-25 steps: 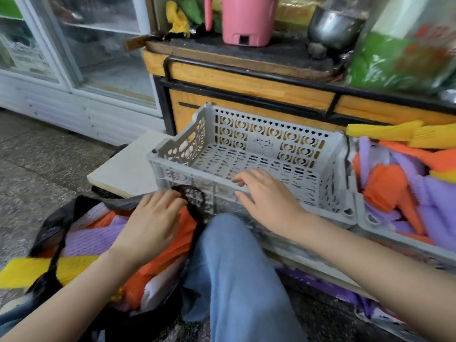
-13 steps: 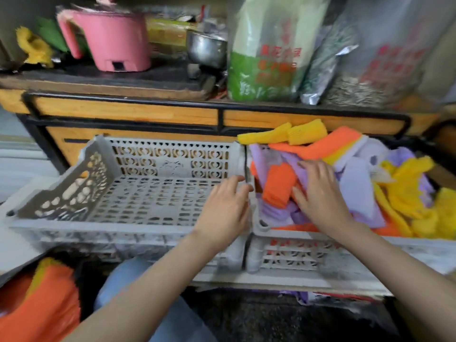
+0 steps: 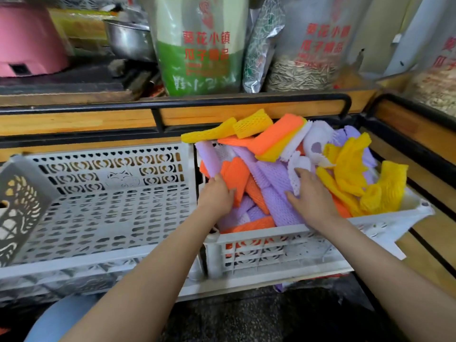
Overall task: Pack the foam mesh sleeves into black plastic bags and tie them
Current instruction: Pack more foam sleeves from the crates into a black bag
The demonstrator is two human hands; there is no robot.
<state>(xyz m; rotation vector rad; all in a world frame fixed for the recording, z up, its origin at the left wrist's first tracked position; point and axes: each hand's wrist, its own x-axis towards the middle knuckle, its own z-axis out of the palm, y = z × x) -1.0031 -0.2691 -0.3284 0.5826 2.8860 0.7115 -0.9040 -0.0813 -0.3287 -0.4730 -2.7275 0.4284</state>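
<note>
Head view: the grip of the left hand is closed on an orange sleeve, with the fingers curled round its near edge just inside the left wall of the white crate. The grip of the right hand is open: its fingers are laid almost straight over a white sleeve, and the thumb is spread onto a purple sleeve.

The foam mesh sleeves are heaped in that crate, and yellow sleeves are piled at its right end and over its back rim. A grey crate is set against its left side. Behind both crates runs a wooden table. On it are ranged a pink appliance, a metal bowl, a green-and-white bag and a bag of seeds.

Both bare forearms are stretched forward from the lower edge. The left is angled over the corner where the crates meet, and the right is passed over the white crate's front wall.
</note>
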